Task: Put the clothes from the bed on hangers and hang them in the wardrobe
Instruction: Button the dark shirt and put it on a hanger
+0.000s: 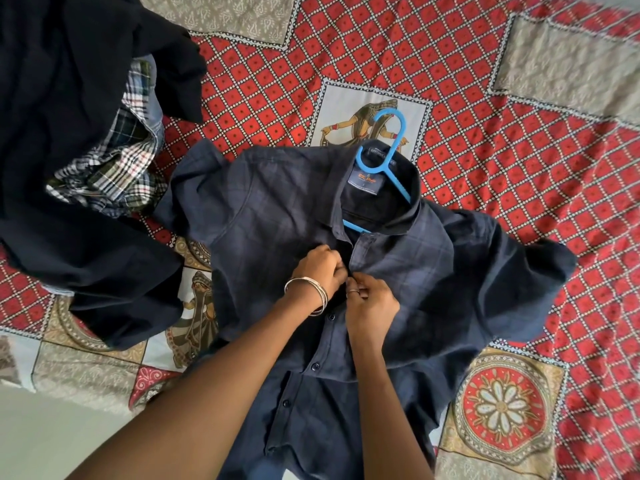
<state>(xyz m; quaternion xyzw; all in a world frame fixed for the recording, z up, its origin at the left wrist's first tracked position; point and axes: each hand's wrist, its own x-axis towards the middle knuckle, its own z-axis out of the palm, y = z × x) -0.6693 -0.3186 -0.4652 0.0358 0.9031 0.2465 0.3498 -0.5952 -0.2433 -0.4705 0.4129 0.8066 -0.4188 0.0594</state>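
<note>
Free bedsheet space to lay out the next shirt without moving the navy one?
Bare sheet runs right of the blue hanger hook and along the navy shirt right sleeve; another patch lies top centre, between the hook and the clothes pile. Left side is crowded by the pile, and both hands work the placket.

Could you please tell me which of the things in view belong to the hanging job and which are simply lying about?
Belongs to the job:
navy shirt lying on the bed
blue hanger inside its collar
left hand and right hand, both pinching its button placket
dark garment and plaid shirt piled at left, waiting

Just there:
patterned bedsheet
</note>
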